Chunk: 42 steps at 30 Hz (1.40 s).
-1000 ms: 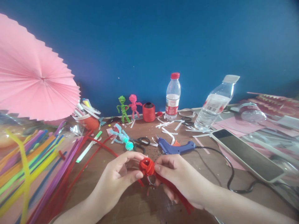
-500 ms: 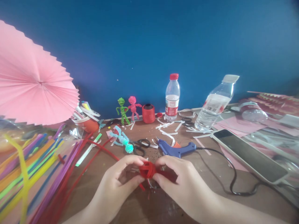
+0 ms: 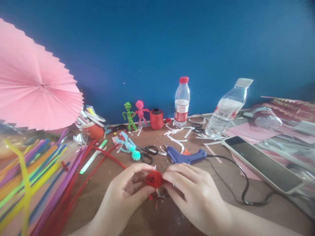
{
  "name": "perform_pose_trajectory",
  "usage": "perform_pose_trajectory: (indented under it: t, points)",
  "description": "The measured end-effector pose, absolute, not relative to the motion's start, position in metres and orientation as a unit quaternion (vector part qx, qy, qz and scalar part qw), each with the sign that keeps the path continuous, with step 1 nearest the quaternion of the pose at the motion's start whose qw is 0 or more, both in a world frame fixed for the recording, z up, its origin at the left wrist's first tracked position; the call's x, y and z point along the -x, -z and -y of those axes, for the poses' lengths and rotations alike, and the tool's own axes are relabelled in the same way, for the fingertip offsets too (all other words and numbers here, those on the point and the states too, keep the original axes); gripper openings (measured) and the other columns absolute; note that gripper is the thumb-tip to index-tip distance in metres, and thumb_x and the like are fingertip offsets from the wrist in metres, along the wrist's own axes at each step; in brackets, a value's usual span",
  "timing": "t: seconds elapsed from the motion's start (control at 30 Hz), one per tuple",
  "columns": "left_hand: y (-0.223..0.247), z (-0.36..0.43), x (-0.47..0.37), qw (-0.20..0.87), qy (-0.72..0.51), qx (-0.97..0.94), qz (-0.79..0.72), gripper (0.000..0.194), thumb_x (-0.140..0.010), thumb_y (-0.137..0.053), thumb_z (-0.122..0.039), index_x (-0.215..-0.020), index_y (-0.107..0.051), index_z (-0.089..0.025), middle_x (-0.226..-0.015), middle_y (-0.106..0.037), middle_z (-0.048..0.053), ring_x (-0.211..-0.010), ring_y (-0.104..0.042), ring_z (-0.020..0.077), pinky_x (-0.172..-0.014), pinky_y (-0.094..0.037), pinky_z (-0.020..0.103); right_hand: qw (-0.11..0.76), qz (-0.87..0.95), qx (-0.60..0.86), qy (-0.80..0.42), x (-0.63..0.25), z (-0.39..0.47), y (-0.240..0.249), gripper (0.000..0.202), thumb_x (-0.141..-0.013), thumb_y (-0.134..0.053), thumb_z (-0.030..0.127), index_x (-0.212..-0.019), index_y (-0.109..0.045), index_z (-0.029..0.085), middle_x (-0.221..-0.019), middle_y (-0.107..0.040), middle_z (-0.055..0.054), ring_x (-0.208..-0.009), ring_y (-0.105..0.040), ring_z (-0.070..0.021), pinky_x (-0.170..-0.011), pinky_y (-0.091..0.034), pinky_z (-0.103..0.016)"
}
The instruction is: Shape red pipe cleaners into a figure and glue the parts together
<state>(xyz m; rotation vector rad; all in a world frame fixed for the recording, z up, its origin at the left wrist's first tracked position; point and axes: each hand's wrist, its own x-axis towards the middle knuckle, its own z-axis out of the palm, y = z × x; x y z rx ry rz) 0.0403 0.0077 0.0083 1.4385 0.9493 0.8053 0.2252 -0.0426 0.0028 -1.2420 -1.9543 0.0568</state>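
Between my fingertips is a coil of red pipe cleaner (image 3: 155, 179), wound into a small rounded loop with a short end hanging below. My left hand (image 3: 120, 191) pinches its left side between thumb and fingers. On the other side my right hand (image 3: 199, 191) has its fingertips closed at the coil's right edge, with the fingers partly hiding what they grip. Just beyond the hands lie a blue glue gun (image 3: 187, 158), black-handled scissors (image 3: 147, 158) and a turquoise pipe-cleaner figure (image 3: 130, 147). A green figure (image 3: 128, 116) and a pink figure (image 3: 140, 113) stand farther back.
Loose pipe cleaners (image 3: 46, 173) cover the left side, below a pink paper fan (image 3: 36, 85). A red spool (image 3: 157, 119), an upright bottle (image 3: 181, 108) and a tilted bottle (image 3: 226, 108) stand near the wall. A phone (image 3: 263, 164) and the glue gun's cable (image 3: 243, 183) lie right.
My right hand has turned over the coil, its fingers now reaching farther forward and down at the right edge. The coil has rotated slightly, showing its opening; my left hand stays nearly in place.
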Motion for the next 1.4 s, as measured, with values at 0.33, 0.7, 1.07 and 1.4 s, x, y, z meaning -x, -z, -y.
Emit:
perform_pose_trajectory:
  t: [0.33,0.7,1.07,1.4]
  points:
    - [-0.011,-0.004,-0.037,0.49,-0.318,-0.698,-0.414,0.023,-0.076,-0.069,-0.018,-0.095,-0.069,-0.029,-0.096,-0.072,-0.002,-0.086,-0.069,0.0183,-0.076,-0.058,0.023,0.423,0.742,0.511,-0.091,-0.223,0.045,-0.005,0.012,-0.086,-0.054,0.01,-0.081,-0.061,0.018,-0.078,-0.069,-0.003,-0.069,-0.062,-0.0169,-0.065,-0.047,-0.029]
    - [-0.01,-0.006,-0.038,0.398,-0.299,-0.756,-0.424,0.017,-0.074,-0.07,-0.021,-0.088,-0.073,-0.031,-0.094,-0.073,-0.001,-0.086,-0.069,0.0206,-0.074,-0.057,0.022,0.377,0.593,0.605,-0.374,-0.219,0.041,-0.014,0.012,-0.074,-0.059,0.012,-0.073,-0.063,0.024,-0.067,-0.068,0.006,-0.061,-0.06,-0.012,-0.057,-0.043,-0.022]
    - [-0.014,-0.004,-0.039,0.435,-0.301,-0.741,-0.414,0.015,-0.075,-0.069,-0.019,-0.085,-0.073,-0.03,-0.085,-0.073,-0.002,-0.075,-0.071,0.0189,-0.062,-0.057,0.02,0.397,0.555,0.578,-0.447,-0.219,0.038,-0.014,0.007,-0.075,-0.06,0.015,-0.071,-0.061,0.021,-0.062,-0.066,0.006,-0.056,-0.058,-0.0098,-0.052,-0.041,-0.019]
    - [-0.012,-0.006,-0.042,0.446,-0.294,-0.738,-0.413,0.015,-0.076,-0.068,-0.02,-0.086,-0.072,-0.031,-0.086,-0.072,-0.003,-0.075,-0.071,0.0179,-0.063,-0.056,0.019,0.4,0.543,0.577,-0.461,-0.219,0.037,-0.017,0.006,-0.074,-0.061,0.015,-0.071,-0.061,0.021,-0.06,-0.064,0.005,-0.053,-0.058,-0.0093,-0.051,-0.041,-0.019]
